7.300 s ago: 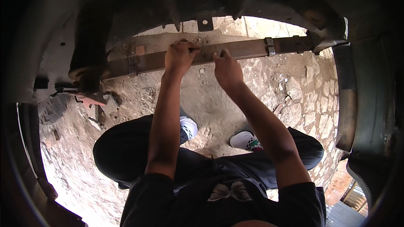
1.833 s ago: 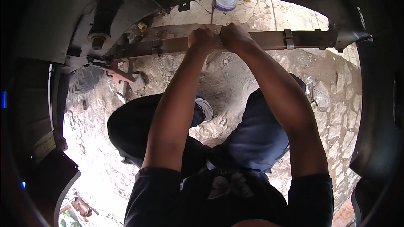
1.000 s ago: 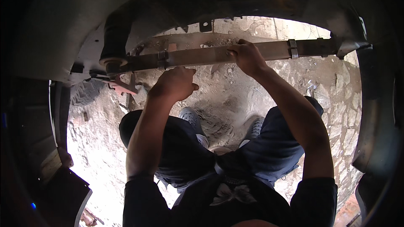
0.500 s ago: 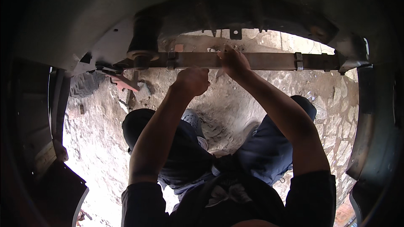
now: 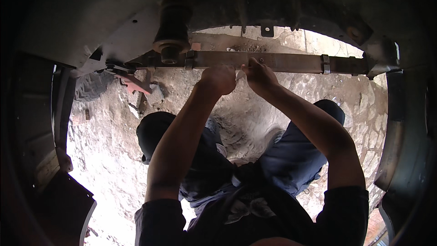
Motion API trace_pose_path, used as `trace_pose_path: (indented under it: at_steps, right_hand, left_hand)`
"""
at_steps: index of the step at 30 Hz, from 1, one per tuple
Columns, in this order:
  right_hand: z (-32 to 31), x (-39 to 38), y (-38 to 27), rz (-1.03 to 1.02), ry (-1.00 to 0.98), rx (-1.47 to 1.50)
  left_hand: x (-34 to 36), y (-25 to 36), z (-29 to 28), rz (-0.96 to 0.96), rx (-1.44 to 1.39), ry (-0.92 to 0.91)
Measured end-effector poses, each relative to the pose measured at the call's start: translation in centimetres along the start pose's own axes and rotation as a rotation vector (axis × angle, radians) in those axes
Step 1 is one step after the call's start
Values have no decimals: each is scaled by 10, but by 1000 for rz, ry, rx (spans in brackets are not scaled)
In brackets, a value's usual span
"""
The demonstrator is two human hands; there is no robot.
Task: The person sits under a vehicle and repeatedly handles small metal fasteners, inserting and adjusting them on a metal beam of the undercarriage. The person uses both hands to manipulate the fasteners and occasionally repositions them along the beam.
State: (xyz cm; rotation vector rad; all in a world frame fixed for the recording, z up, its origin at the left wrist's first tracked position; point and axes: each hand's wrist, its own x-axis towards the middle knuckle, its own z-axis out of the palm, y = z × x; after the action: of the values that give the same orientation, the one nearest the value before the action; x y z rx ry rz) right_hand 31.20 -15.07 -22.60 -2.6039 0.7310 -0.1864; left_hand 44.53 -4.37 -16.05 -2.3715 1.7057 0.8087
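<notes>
A long brown metal bar (image 5: 296, 63), resembling a leaf spring, runs across in front of me with metal clips around it. My left hand (image 5: 220, 79) is closed like a fist against the bar's near edge, left of its middle. Just right of it, my right hand (image 5: 260, 76) is also closed, its bent fingers overlapping the near side of the bar. A small gap separates the two hands. Whatever the fingers hold, if anything, is hidden.
A dark rounded stop (image 5: 170, 45) hangs above the bar's left part. Vehicle body panels (image 5: 34, 123) enclose both sides. On the dirt floor (image 5: 109, 141) at left are a treaded tire (image 5: 93, 86), a reddish metal piece (image 5: 135, 84) and a stone (image 5: 156, 94).
My left hand has moved up and right to the bar, closer to my right hand. The right hand has come slightly down and right. The view has shifted a little.
</notes>
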Motion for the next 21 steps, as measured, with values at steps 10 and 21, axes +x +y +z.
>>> trace_pose_path:
  at_steps: [10, 21]
  right_hand:
    - [-4, 19, 12, -24, -136, -55]
    - [2, 21, 0, -24, -58, -118]
  left_hand:
    - [-4, 11, -10, 86, -62, -23]
    - [1, -14, -45, -74, -132, 367]
